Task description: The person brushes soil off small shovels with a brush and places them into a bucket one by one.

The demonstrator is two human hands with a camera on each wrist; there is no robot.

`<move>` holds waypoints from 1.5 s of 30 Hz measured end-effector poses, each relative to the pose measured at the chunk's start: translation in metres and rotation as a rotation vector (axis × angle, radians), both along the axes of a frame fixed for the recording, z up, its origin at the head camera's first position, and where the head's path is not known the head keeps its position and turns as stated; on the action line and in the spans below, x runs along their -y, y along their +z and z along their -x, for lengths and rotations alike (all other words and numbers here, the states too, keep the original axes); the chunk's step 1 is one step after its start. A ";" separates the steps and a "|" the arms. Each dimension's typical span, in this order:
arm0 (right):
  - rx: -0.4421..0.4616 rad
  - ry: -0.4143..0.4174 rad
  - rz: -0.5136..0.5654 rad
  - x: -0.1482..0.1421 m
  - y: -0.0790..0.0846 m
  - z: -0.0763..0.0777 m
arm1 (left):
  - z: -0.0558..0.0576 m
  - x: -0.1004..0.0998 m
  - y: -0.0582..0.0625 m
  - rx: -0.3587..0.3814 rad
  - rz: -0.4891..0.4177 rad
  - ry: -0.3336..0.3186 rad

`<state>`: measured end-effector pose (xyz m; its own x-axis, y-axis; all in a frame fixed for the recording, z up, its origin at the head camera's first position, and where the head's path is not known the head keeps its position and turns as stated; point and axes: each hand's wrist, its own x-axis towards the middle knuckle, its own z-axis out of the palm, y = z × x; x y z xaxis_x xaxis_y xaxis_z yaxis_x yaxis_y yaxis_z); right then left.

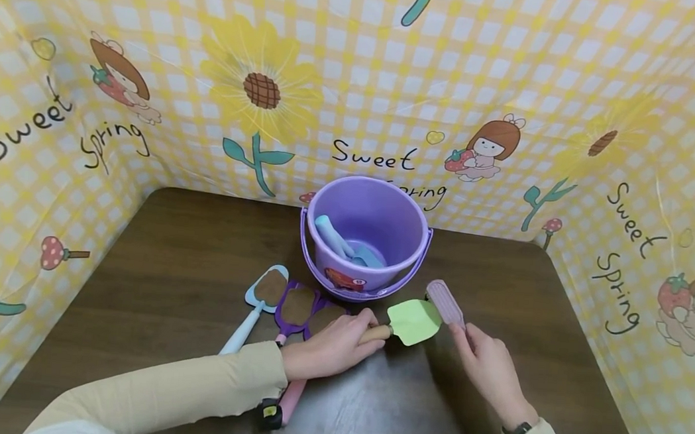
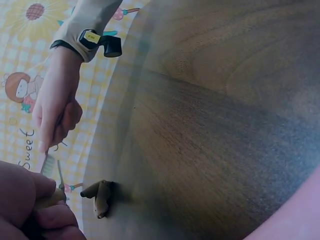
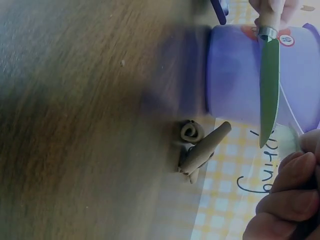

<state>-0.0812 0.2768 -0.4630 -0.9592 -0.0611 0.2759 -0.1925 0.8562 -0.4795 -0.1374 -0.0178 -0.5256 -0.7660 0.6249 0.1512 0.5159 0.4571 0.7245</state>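
My left hand (image 1: 340,343) grips the wooden handle of a small shovel with a light green blade (image 1: 415,321). The blade points right, and in the right wrist view it appears edge-on above the table. In my right hand (image 1: 490,368) is a small pink brush (image 1: 445,302), held by its handle with its head by the blade's right edge. Pale bristles show in the left wrist view. Brown curled pieces (image 3: 202,150) lie on the table near both tools; from the head they are mostly hidden.
A purple bucket (image 1: 367,208) with a light blue tool (image 1: 334,237) inside stands behind the hands. Left of it lie a light blue shovel (image 1: 255,304) and purple shovels (image 1: 282,316) with brown faces, one partly under my left arm. Patterned cloth (image 1: 356,78) encloses the table.
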 end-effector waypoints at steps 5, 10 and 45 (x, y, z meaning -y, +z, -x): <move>-0.004 0.000 -0.003 0.001 0.004 -0.003 | -0.007 0.000 0.025 0.042 0.026 0.017; -0.005 0.005 0.000 0.003 0.009 -0.006 | -0.018 -0.001 0.061 0.113 0.037 0.018; 0.252 0.026 -0.003 0.023 -0.007 0.003 | -0.017 -0.001 0.061 0.428 -0.144 -0.049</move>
<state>-0.0839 0.2537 -0.4696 -0.9958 -0.0871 0.0284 -0.0893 0.8541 -0.5124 -0.1208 -0.0167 -0.4647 -0.7482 0.6581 -0.0842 0.1752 0.3184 0.9316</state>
